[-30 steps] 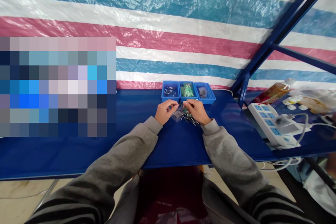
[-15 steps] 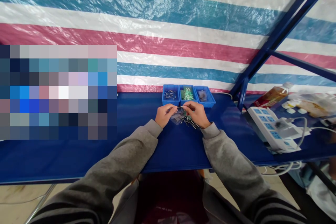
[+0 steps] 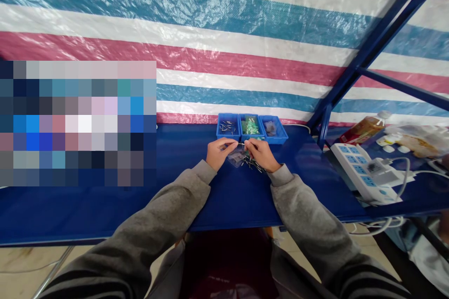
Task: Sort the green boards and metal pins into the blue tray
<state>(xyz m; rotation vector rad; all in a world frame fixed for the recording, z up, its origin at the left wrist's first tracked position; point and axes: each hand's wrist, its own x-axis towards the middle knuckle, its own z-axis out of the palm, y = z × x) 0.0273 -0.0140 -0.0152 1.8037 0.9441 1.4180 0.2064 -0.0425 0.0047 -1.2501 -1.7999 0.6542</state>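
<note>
Between my two hands, a thin metallic rod (image 3: 240, 144) is pinched at both ends. My left hand (image 3: 219, 153) closes thumb and fingertips on its left end. On the right end, the fingers of my right hand (image 3: 264, 154) are closed too. Just below them on the blue table lies a loose pile of thin dark and silvery rods (image 3: 253, 165), partly hidden by my right hand. A clear plastic bag (image 3: 236, 158) lies beside the pile. The rod's exact kind is too small to make out.
Behind my hands stand a left blue bin (image 3: 219, 132) with thin rods, a middle bin with green pieces (image 3: 251, 126), and a right bin (image 3: 278, 140) with a greyish bag. A power strip (image 3: 361, 170) and a bottle (image 3: 363, 128) lie at right. The left side is blurred out.
My right hand's fingers have curled in a little more around the rod's end. My left hand has shifted very slightly; the bins and the pile stay as they were.
</note>
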